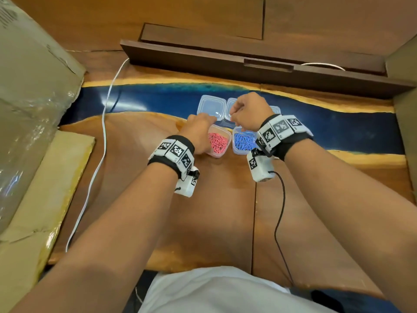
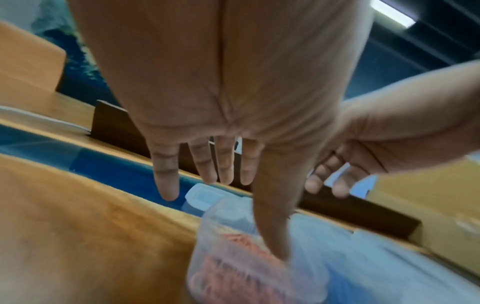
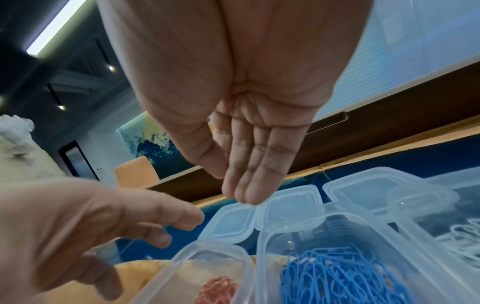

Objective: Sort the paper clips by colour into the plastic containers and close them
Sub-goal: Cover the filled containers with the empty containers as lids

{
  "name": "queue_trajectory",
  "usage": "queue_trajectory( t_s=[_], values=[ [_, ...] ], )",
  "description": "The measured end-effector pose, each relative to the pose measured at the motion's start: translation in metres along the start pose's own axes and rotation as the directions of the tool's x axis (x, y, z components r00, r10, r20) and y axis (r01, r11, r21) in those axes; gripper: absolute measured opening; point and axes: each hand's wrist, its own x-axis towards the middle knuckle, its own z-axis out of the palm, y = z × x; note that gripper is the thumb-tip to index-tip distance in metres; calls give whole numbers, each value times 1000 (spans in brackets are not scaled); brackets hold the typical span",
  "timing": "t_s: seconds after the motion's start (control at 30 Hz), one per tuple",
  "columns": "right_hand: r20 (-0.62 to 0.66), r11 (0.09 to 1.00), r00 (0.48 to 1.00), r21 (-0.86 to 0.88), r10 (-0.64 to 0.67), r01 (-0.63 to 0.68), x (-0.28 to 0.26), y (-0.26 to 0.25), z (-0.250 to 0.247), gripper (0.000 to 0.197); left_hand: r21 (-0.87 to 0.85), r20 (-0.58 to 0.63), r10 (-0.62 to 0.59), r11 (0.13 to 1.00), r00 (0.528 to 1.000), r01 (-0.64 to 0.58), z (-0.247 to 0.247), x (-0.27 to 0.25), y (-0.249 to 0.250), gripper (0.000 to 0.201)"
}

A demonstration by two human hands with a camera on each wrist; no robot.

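Observation:
Two open clear tubs stand side by side on the table: one with pink clips (image 1: pixel 217 143) and one with blue clips (image 1: pixel 244 142). Behind them clear lids (image 1: pixel 211 107) lie flat on the blue resin strip. My left hand (image 1: pixel 198 129) is over the pink tub's left side, fingers straight (image 2: pixel 166 174), thumb down at the tub's (image 2: pixel 233 267) rim. My right hand (image 1: pixel 246 109) hovers above the lids (image 3: pixel 291 207), fingers straight and together (image 3: pixel 249 185), holding nothing. A third tub with white clips (image 3: pixel 457 232) shows at the right of the blue tub (image 3: pixel 337 267).
A white cable (image 1: pixel 102 136) runs down the table's left side, and a black cable (image 1: pixel 279 211) hangs from my right wrist. Cardboard boxes (image 1: pixel 33 86) flank the left; another (image 1: pixel 404 98) is at the right. A dark wooden ledge (image 1: pixel 248 64) runs behind the lids.

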Motion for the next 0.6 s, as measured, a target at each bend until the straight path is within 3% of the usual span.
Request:
queue_trajectory(
  t_s=[0.07, 0.2, 0.4, 0.6],
  values=[
    [-3, 997, 1000, -73, -13, 13, 18, -2, 1, 13, 109, 60, 40, 993, 997, -47, 6, 1, -3, 95],
    [72, 971, 997, -231, -38, 54, 53, -5, 8, 13, 50, 45, 29, 998, 999, -31, 21, -2, -10, 101],
    [244, 820, 969, -548, -30, 164, 82, -21, 37, 72, -163, 13, 23, 986, 1000, -21, 44, -40, -28, 93],
    [257, 747, 966, -639, -18, 184, 94, -24, 60, 87, -393, 28, -31, 919, 999, 40, 66, -80, -47, 96]
  ],
)
